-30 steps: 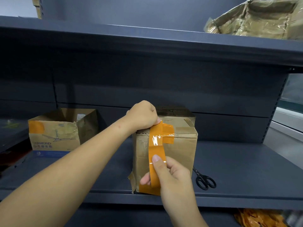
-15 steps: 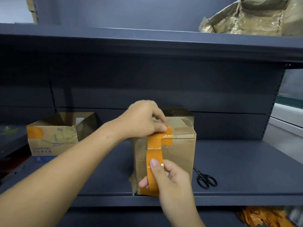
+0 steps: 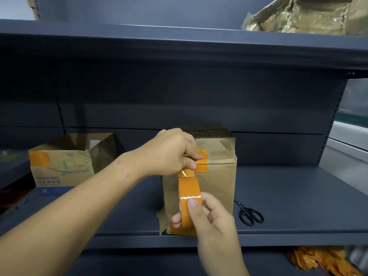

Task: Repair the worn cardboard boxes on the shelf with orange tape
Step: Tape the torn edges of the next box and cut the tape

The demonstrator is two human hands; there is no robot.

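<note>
- The worn cardboard box (image 3: pixel 215 182) being repaired stands on the dark grey shelf (image 3: pixel 298 206) at the centre of the frame, its lower left corner torn and patched with orange.
- The left hand (image 3: pixel 171 154) reaches in from the lower left; its thumb and forefinger press the free end of the orange tape strip (image 3: pixel 186 174) onto the box's top front edge, beside an orange patch (image 3: pixel 202 163) already stuck there.
- The right hand (image 3: pixel 207 218), low in the centre, grips the orange tape roll (image 3: pixel 189 198) with the thumb on its outer face and fingers curled behind it; the roll is held against the box's front, below the left hand.
- The strip runs taut from the roll up to the left hand's fingertips.
- Black scissors (image 3: pixel 250 215) lie on the shelf just to the right of the box, apart from it.
- A second open cardboard box (image 3: pixel 65 168) sits at middle left on the same shelf, with an orange patch on its upper left corner.
- In the upper right, a crumpled box wrapped in clear tape (image 3: pixel 306 14) rests on the higher shelf.
- At the lower right, below the shelf, lies a blurred orange heap (image 3: pixel 318 259), possibly tape scraps.
</note>
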